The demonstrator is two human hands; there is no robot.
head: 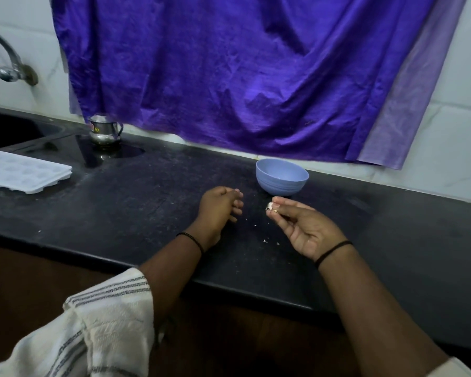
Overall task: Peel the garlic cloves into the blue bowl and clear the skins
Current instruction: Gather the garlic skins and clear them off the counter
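Note:
A pale blue bowl stands on the black counter near the back wall. Just in front of it my right hand pinches a small garlic clove with whitish skin between thumb and fingertips, palm turned up. My left hand rests on the counter to the left of the clove, fingers loosely curled and holding nothing. A few tiny bits of garlic skin lie on the counter between my hands. The inside of the bowl is hidden from this angle.
A white ice tray lies at the left edge beside a dark sink. A small steel pot stands at the back left, below a wall tap. A purple cloth hangs over the wall.

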